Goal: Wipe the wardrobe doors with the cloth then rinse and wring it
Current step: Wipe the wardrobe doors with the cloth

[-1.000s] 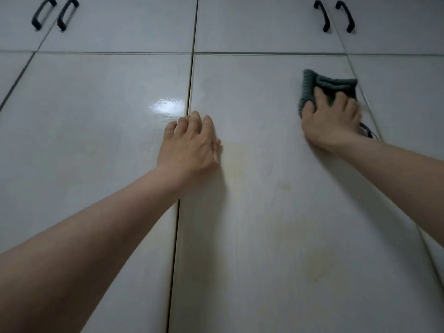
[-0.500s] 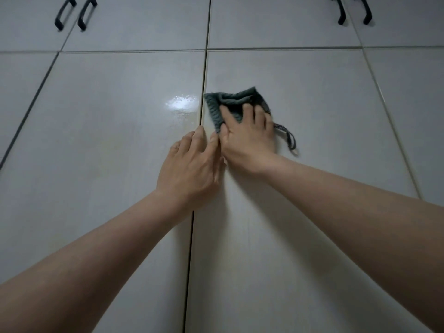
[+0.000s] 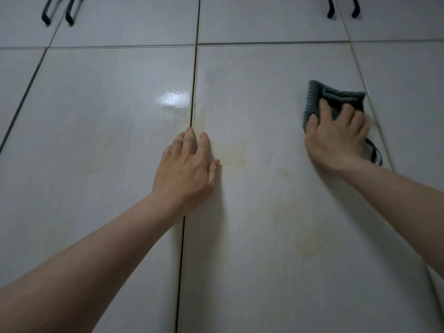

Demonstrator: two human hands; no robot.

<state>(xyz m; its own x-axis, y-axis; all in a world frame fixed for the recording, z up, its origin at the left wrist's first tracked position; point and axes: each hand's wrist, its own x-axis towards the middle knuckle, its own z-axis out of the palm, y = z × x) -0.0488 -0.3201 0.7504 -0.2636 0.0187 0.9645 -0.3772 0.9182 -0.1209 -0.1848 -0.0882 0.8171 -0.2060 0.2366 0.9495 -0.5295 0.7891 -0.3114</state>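
A folded dark green cloth (image 3: 324, 97) is pressed flat against a glossy white wardrobe door (image 3: 264, 212), near that door's right edge. My right hand (image 3: 336, 138) lies on the cloth and holds it to the door, with a dark loop of the cloth hanging out below the wrist. My left hand (image 3: 187, 167) rests flat and empty over the seam between this door and the door to its left (image 3: 96, 164), fingers together and pointing up.
Pale yellowish stains mark the right door around the middle and lower down. Two pairs of black handles (image 3: 57, 10) (image 3: 341, 8) sit on the upper cabinet doors. A bright light glare (image 3: 173, 99) shows on the left door.
My right hand has slid the cloth from beside my left hand, at the seam, across to the door's right edge. The left hand has stayed on the seam.
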